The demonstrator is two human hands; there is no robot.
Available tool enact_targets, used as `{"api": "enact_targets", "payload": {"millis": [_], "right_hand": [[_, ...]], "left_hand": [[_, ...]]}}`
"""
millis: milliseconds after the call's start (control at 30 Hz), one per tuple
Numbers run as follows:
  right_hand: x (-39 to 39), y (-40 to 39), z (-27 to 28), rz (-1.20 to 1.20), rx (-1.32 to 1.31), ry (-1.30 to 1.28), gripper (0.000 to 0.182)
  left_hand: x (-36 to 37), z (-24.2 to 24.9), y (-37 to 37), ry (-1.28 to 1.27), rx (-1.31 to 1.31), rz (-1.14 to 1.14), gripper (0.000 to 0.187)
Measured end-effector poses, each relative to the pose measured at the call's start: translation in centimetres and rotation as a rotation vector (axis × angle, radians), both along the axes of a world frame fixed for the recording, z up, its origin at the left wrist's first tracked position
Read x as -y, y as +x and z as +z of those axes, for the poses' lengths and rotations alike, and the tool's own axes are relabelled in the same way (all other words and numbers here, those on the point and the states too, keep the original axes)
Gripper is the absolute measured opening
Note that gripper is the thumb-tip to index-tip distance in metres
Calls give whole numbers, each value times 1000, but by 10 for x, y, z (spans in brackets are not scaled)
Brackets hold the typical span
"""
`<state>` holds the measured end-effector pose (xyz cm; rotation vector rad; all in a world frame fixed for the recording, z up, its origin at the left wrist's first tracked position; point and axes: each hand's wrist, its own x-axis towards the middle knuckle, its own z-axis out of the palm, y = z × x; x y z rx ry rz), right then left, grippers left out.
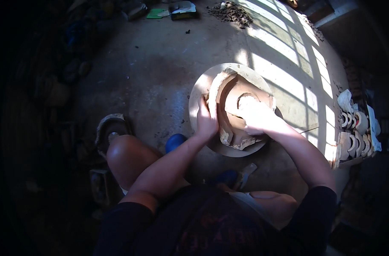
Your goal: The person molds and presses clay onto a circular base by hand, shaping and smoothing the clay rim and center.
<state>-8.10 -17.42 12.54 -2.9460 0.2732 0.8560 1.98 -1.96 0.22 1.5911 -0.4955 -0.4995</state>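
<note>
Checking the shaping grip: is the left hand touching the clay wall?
Touching. The head view shows the left hand pressed flat against the outer clay wall, no gap.

Concrete floor (pixel 151 72) carries round board (pixel 198 91), soil pile (pixel 233 13).

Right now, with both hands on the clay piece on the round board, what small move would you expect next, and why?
Probably a press of the right hand further into the hollow, with the left hand bracing outside. The clay piece has an uneven, ragged wall on the round board, the left palm lies flat against its outer side, and the right hand sits inside.
</note>
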Motion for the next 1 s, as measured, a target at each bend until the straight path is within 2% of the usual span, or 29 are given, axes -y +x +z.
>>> {"api": "enact_targets", "payload": {"millis": [67,167,267,300,400,433,500,567,700,733,767,833,867,1000], "right_hand": [[-1,1,3,15,35,39,73],[-5,10,17,-65,-16,58,79],[0,18,21,-147,-61,131,81],[2,19,19,-168,-63,169,82],[0,14,18,-115,-10,78,67],[0,12,15,-101,-21,44,67],[-1,6,10,-67,-48,-28,67],[-5,4,14,1,-10,-34,65],[-17,8,34,23,0,-70,60],[-19,7,34,-5,-5,-57,60],[-20,6,34,-32,-9,-48,60],[-21,5,34,-87,-16,-35,59],[-21,5,35,-115,-19,-31,59],[-16,-17,39,-10,-91,21,52]], "left_hand": [[6,0,16,-114,-10,-54,43],[8,0,25,-129,93,149,43],[-13,26,-7,-145,-295,164,39],[-19,18,-17,-123,-222,132,39],[-20,22,-19,-15,-67,48,41],[-15,27,-15,26,-28,17,43],[-1,-8,-14,-7,83,89,47],[3,-19,-6,28,151,122,50],[14,0,36,-126,126,-55,39],[20,-13,50,-39,153,-95,35],[26,-14,57,14,162,-56,38],[28,-8,65,-58,90,17,41],[30,-11,69,-66,-18,8,44],[34,-19,61,-226,88,-71,45]]}}
